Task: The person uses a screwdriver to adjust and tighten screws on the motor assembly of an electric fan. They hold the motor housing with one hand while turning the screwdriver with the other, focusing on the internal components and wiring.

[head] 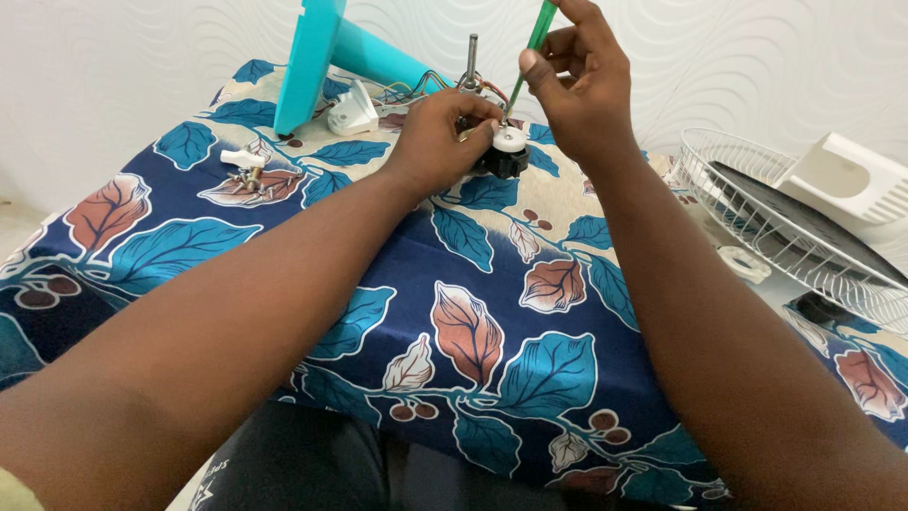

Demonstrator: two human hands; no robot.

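At the far edge of the table, your left hand clamps the motor (seemingly mid-screw) while your right hand grips the green screwdriver; keep the tip seated and upright

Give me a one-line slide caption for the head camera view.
Left hand steadies a fan motor while right hand drives a green screwdriver.

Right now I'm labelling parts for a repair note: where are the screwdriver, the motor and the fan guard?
screwdriver point(541, 21), head view, on its green handle.
motor point(503, 156), head view, on its black body below the white cap.
fan guard point(757, 213), head view, on its white wire rim.
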